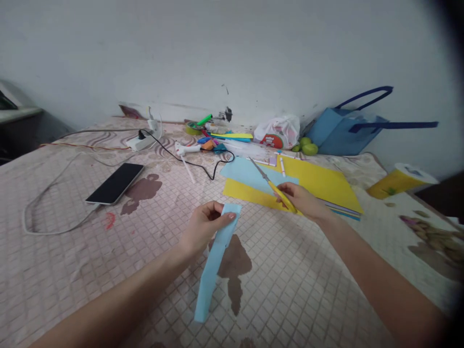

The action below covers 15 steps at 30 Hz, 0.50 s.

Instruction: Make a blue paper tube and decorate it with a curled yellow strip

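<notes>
Between thumb and fingers, my left hand (206, 224) pinches the upper end of a light blue paper strip (213, 270). The strip slants down toward me and shows fold creases along its length. My right hand (299, 197) is closed on yellow-handled scissors (277, 188), whose blades look closed and point up and left. Below the scissors lie a light blue paper sheet (246, 175) and yellow paper (315, 179), with more coloured sheets under the yellow. A white marker (282, 166) rests on the yellow paper.
A phone (115, 184) with a white cable lies left. Behind it is a power strip (140, 141). A hot glue gun (186, 149) with a black cord sits mid-back. Along the wall are a plastic bag (278, 131), green fruit (308, 147) and a blue bag (337, 133). A yellow-wrapped roll (400, 181) lies right.
</notes>
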Tool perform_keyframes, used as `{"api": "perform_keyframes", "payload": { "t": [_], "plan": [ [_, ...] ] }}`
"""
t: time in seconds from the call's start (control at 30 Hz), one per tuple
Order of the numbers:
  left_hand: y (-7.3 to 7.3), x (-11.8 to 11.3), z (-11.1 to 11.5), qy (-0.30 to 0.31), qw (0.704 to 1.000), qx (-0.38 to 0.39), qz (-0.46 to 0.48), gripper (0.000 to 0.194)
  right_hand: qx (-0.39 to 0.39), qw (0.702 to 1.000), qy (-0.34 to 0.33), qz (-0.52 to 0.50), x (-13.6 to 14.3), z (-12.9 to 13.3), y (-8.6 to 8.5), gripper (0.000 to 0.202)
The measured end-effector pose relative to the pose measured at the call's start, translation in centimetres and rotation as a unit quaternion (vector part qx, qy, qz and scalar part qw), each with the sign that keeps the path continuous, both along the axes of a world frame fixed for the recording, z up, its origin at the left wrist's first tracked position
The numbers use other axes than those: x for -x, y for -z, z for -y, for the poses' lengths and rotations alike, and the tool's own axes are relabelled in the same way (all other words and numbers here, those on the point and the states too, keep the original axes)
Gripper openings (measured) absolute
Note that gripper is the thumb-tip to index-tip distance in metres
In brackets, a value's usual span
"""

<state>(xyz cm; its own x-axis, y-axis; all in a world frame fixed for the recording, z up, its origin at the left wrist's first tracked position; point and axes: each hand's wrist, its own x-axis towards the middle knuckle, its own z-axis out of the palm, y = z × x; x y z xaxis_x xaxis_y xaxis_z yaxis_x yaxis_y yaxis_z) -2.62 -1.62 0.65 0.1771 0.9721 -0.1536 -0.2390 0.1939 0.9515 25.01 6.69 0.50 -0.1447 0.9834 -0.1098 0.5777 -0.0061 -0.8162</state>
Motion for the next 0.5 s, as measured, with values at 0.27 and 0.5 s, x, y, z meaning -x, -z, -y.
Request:
{"api": "perform_keyframes", "payload": {
  "t": [0.27, 0.5],
  "plan": [
    [-0.5, 0.1, 0.1, -0.029, 0.992, -0.126, -0.001, 0.025, 0.107, 0.971, -0.073, -0.201, 4.6, 8.8, -2.5, 0.043],
    [-0.9, 0.0, 0.3, -0.04, 0.987, -0.158, -0.005, 0.024, 0.115, 0.981, -0.055, -0.147, 6.4, 10.9, -1.9, 0.023]
  ]
}}
